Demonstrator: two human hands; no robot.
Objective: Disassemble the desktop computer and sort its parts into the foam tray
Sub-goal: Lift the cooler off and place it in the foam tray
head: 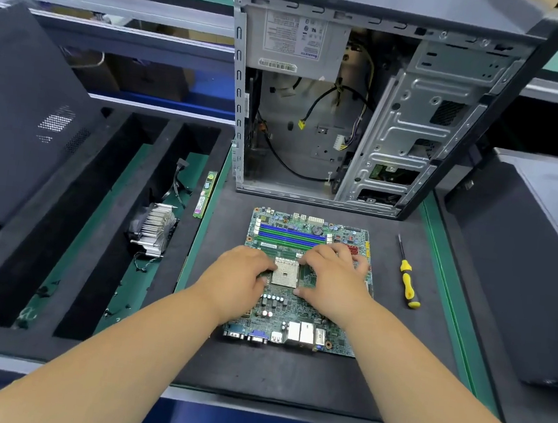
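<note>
dark mat (pixel 287 377), motherboard (pixel 298 313), screwdriver (pixel 408 280), case (pixel 367 110)

Both our hands on the motherboard, at the CPU socket.

Our left hand (pixel 241 274) and right hand (pixel 330 278) rest on the motherboard (pixel 298 313), one each side of the socket (pixel 285 273), fingers bent down onto the board; whether they pinch anything we cannot tell. The board lies flat on the dark mat (pixel 288 374), ports toward us. Behind it the case (pixel 368 100) stands open, cables loose inside. A yellow-handled screwdriver (pixel 407 276) lies on the mat right of the board, apart from it. Left, the foam tray (pixel 73 224) holds a heatsink (pixel 155 229) and a RAM stick (pixel 205 194) in its nearest slot.
</note>
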